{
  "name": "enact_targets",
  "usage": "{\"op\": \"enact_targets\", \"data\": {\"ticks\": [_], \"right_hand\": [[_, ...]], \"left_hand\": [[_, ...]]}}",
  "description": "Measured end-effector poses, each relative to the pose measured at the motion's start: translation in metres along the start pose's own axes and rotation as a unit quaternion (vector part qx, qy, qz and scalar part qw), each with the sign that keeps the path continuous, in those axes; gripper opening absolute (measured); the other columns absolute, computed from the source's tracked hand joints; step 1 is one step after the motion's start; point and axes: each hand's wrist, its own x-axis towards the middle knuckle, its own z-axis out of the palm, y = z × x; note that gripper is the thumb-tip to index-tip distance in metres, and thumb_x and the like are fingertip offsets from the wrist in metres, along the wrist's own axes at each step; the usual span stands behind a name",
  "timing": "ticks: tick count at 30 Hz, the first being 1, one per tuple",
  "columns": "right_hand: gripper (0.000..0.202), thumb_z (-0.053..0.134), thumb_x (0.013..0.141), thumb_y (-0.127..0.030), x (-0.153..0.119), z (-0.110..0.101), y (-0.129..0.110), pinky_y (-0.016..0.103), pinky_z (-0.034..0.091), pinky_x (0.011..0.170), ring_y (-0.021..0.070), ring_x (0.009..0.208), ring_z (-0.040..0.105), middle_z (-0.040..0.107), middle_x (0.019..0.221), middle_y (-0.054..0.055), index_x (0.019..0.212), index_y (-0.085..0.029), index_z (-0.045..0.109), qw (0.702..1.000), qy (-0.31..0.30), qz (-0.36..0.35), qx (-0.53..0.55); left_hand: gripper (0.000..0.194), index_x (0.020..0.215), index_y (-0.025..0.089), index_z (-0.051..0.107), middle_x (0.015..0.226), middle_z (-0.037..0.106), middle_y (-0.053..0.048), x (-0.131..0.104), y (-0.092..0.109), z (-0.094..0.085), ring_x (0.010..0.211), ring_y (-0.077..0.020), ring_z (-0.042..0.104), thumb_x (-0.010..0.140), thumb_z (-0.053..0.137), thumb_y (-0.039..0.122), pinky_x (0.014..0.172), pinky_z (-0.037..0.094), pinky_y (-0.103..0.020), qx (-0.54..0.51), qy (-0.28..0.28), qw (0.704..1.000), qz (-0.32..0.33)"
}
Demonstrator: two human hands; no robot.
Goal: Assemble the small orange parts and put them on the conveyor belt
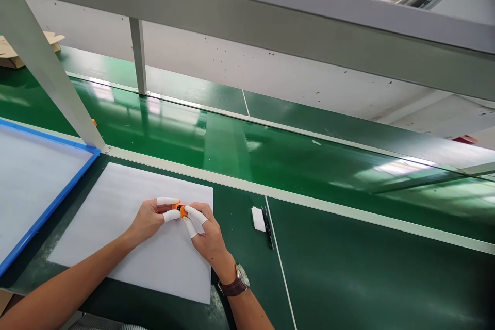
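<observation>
A small orange piece with a dark middle point(180, 209) is held between both hands above a white sheet point(154, 263). My left hand point(149, 220) pinches its left side between thumb and forefinger. On the other side, the fingertips of my right hand point(209, 234) close on it too. White finger covers sit on the thumb and forefinger of each hand. The exact kind of the orange piece cannot be made out, as fingertips hide part of it. A watch is on my right wrist.
A blue-edged white tray or board point(42, 185) lies at the left. Right of the sheet are a small white block point(258, 218) and a black pen-like tool point(267, 228). A grey frame post point(58, 62) rises beyond, before a glossy green belt point(270, 149). A cardboard box point(11, 54) stands far left.
</observation>
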Motion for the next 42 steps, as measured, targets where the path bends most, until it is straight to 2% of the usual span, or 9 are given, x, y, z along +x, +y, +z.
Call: {"op": "enact_targets", "data": {"ticks": [6,9,14,17,22,28,34,39,42], "right_hand": [[0.050,0.059,0.093,-0.009,-0.001,0.006,0.000,0.042,0.059,0.089,0.0225,0.104,0.064,0.062,0.113,0.007,0.135,-0.035,0.056,1.000,-0.005,0.015,0.015],[0.036,0.060,0.094,-0.016,0.002,0.006,-0.001,0.041,0.060,0.092,0.0219,0.106,0.065,0.063,0.115,0.006,0.126,-0.033,0.063,0.994,-0.015,0.082,0.073],[0.034,0.068,0.090,-0.034,0.006,-0.001,-0.001,0.042,0.062,0.093,0.0225,0.103,0.071,0.070,0.117,0.007,0.123,-0.026,0.062,0.931,-0.044,0.271,0.239],[0.041,0.071,0.088,-0.040,0.008,-0.002,-0.001,0.047,0.060,0.098,0.0249,0.109,0.071,0.073,0.118,0.007,0.126,-0.025,0.062,0.904,-0.063,0.320,0.275],[0.045,0.078,0.081,-0.041,0.011,0.002,-0.001,0.048,0.061,0.097,0.0266,0.109,0.071,0.074,0.118,0.007,0.121,-0.025,0.065,0.894,-0.039,0.333,0.298],[0.044,0.078,0.080,-0.041,0.009,0.004,0.002,0.049,0.058,0.099,0.0269,0.107,0.071,0.074,0.115,0.007,0.118,-0.024,0.067,0.892,-0.045,0.346,0.287],[0.050,0.080,0.079,-0.041,0.008,-0.002,0.003,0.052,0.056,0.103,0.0285,0.111,0.070,0.073,0.119,0.008,0.124,-0.025,0.066,0.890,-0.042,0.343,0.296],[0.050,0.071,0.088,-0.041,0.006,-0.010,0.002,0.050,0.054,0.105,0.0274,0.119,0.066,0.070,0.127,0.009,0.133,-0.023,0.060,0.890,-0.079,0.334,0.300],[0.038,0.059,0.096,-0.038,0.003,-0.007,0.004,0.044,0.060,0.096,0.0260,0.118,0.066,0.068,0.130,0.008,0.132,-0.025,0.061,0.923,-0.062,0.306,0.225]], "left_hand": [[0.035,0.114,0.027,0.076,0.123,0.074,-0.001,-0.002,-0.007,0.001,0.120,-0.0301,0.065,0.081,0.075,0.039,0.107,0.053,-0.045,0.066,0.002,0.998,0.017],[0.037,0.115,0.024,0.075,0.125,0.073,-0.003,-0.002,-0.006,0.001,0.119,-0.0300,0.066,0.081,0.075,0.039,0.107,0.053,-0.045,0.057,0.007,0.998,0.014],[0.037,0.113,0.022,0.074,0.127,0.071,-0.006,-0.002,-0.006,0.003,0.117,-0.0292,0.067,0.080,0.076,0.039,0.106,0.054,-0.045,0.036,0.000,0.999,0.008],[0.035,0.115,0.023,0.074,0.131,0.069,-0.005,-0.002,-0.008,0.004,0.118,-0.0287,0.067,0.082,0.073,0.037,0.106,0.054,-0.045,0.053,-0.020,0.998,0.021],[0.034,0.116,0.023,0.074,0.133,0.068,-0.004,-0.002,-0.011,0.002,0.120,-0.0293,0.065,0.084,0.071,0.035,0.109,0.051,-0.046,0.067,-0.021,0.997,0.033],[0.036,0.120,0.023,0.072,0.139,0.063,-0.005,-0.003,-0.010,-0.001,0.124,-0.0300,0.062,0.085,0.071,0.034,0.111,0.049,-0.048,0.067,-0.067,0.994,0.048],[0.032,0.113,0.024,0.075,0.132,0.069,-0.004,-0.002,-0.007,0.004,0.119,-0.0290,0.066,0.083,0.074,0.034,0.109,0.052,-0.047,0.067,-0.040,0.997,0.031],[0.034,0.113,0.022,0.074,0.123,0.073,-0.005,-0.001,-0.004,0.003,0.115,-0.0279,0.068,0.081,0.076,0.035,0.104,0.055,-0.044,0.056,-0.038,0.998,0.017],[0.033,0.113,0.022,0.074,0.121,0.074,-0.005,0.001,-0.002,0.001,0.114,-0.0275,0.069,0.083,0.074,0.035,0.104,0.056,-0.043,0.046,-0.042,0.998,0.010]]}}
